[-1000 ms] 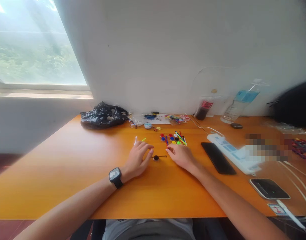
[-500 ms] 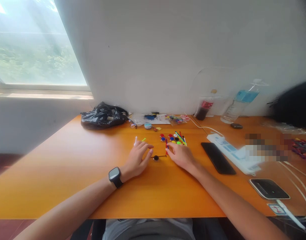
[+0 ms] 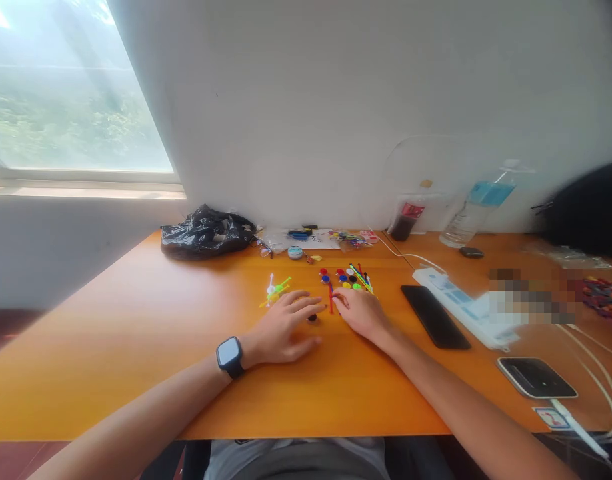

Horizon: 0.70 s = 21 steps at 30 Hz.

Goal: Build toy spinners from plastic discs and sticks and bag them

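My left hand [image 3: 289, 328], wearing a smartwatch [image 3: 229, 353] on its wrist, is open with fingers spread. It reaches over a small black round piece [image 3: 313, 318], partly covering it. My right hand [image 3: 360, 310] is closed in a pinch on a thin red plastic stick [image 3: 331, 303]. Beyond the left hand lie white [image 3: 271, 288] and yellow-green stick pieces [image 3: 283, 285]. Past the right hand are several coloured round pieces [image 3: 341, 274] and a bunch of coloured sticks [image 3: 362, 277].
At the back are a black plastic bag [image 3: 206, 233], a small round tin [image 3: 295, 253], a cola bottle [image 3: 407, 221] and a water bottle [image 3: 473, 210]. To the right lie a black phone [image 3: 435, 317], a white power strip [image 3: 456, 293] and a charging pad [image 3: 536, 377].
My left hand has moved slightly right and stretched its fingers over the black round piece. The white and yellow-green pieces show more fully. My right hand has hardly moved.
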Each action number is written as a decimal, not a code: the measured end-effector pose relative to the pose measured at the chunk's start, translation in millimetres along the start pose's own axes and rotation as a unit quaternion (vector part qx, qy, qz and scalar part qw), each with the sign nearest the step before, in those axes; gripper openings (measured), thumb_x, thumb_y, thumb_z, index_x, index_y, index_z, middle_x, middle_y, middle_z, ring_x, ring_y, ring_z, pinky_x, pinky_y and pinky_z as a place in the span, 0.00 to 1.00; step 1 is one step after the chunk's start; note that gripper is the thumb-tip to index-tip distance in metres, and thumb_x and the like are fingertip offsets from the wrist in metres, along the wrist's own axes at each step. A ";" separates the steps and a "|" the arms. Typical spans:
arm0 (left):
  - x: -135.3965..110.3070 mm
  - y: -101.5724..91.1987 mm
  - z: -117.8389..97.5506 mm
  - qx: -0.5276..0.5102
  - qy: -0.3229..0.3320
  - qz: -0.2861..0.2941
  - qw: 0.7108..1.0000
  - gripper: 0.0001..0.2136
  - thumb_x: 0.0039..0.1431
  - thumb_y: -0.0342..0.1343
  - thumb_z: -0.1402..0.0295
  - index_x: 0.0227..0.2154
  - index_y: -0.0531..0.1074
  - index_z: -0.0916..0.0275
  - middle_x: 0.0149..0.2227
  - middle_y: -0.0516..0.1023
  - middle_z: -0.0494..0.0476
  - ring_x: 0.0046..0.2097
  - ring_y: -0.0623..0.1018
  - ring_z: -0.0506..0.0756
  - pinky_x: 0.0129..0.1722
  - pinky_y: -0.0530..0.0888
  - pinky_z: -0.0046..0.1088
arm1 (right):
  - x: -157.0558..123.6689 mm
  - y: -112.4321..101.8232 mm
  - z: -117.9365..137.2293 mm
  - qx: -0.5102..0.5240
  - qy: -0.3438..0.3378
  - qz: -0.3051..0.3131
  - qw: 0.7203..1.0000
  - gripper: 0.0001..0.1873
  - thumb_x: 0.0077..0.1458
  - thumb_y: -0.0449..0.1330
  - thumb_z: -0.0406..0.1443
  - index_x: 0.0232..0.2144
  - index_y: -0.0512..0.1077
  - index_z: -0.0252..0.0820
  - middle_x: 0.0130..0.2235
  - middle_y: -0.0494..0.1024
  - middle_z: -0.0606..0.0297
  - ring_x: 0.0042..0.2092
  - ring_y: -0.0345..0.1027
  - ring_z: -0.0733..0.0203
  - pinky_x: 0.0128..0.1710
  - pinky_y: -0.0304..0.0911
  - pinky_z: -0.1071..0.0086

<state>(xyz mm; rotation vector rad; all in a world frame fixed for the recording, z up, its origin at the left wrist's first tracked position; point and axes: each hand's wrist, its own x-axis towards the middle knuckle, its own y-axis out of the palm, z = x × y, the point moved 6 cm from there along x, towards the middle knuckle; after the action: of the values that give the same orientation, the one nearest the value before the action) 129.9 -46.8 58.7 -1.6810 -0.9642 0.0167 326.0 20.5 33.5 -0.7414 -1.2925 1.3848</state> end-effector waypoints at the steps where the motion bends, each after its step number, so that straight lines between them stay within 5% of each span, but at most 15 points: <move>1: -0.4 1.4 0.1 0.010 0.002 0.008 1.000 0.31 0.65 0.61 0.56 0.68 0.62 0.52 0.67 0.69 0.59 0.68 0.66 0.67 0.66 0.66 0.54 | 0.3 0.1 -0.6 -0.001 0.003 -0.001 1.000 0.11 0.67 0.57 0.37 0.41 0.80 0.47 0.33 0.83 0.62 0.36 0.75 0.55 0.32 0.51 0.66; 7: -0.3 6.4 -7.2 0.072 0.036 0.046 0.996 0.37 0.64 0.60 0.51 0.72 0.55 0.52 0.72 0.62 0.61 0.72 0.60 0.72 0.67 0.62 0.60 | 1.1 0.7 -1.7 -0.014 0.011 -0.009 1.000 0.10 0.68 0.55 0.36 0.40 0.77 0.45 0.31 0.82 0.62 0.35 0.75 0.54 0.31 0.48 0.66; 21: -0.8 11.6 -9.2 0.101 0.060 0.070 0.991 0.30 0.69 0.51 0.46 0.68 0.64 0.56 0.68 0.68 0.60 0.72 0.60 0.71 0.67 0.59 0.57 | -0.6 -7.0 0.3 0.041 -0.028 -0.081 0.995 0.05 0.67 0.54 0.31 0.39 0.69 0.43 0.38 0.81 0.62 0.36 0.73 0.56 0.33 0.50 0.68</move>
<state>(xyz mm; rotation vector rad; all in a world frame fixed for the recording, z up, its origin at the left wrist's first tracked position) 140.4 -55.0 52.2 -1.5402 -0.7283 0.1014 327.8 18.9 40.1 -0.5330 -1.3032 1.3263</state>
